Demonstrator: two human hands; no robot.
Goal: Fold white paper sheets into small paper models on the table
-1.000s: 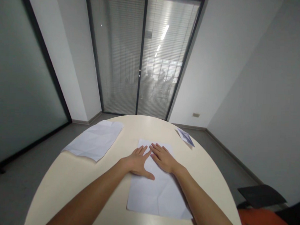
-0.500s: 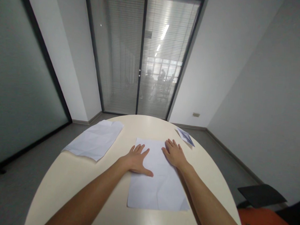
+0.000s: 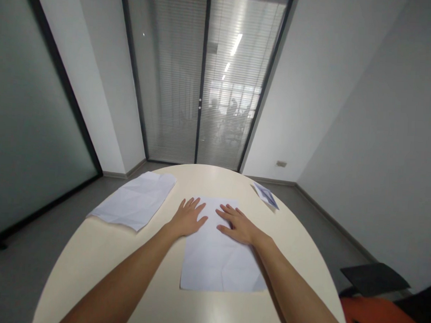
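A white sheet of paper (image 3: 220, 266) with faint creases lies flat on the round cream table (image 3: 152, 292) in front of me. My left hand (image 3: 187, 218) rests with fingers spread over the sheet's left edge near its far end. Across from it, my right hand (image 3: 237, 225) lies palm down on the sheet's upper right part, fingers apart and pointing left. Neither hand grips anything. The palms and the paper beneath them are hidden.
At the table's left edge lies a larger creased white sheet (image 3: 138, 201). A small folded paper (image 3: 266, 195) with a dark print sits near the far right edge. An orange and black chair (image 3: 380, 316) stands at the lower right, beyond the table.
My left hand has slid left and slightly away from me to the sheet's edge. My right hand has moved left and inward over the sheet, which has shifted slightly away from me.
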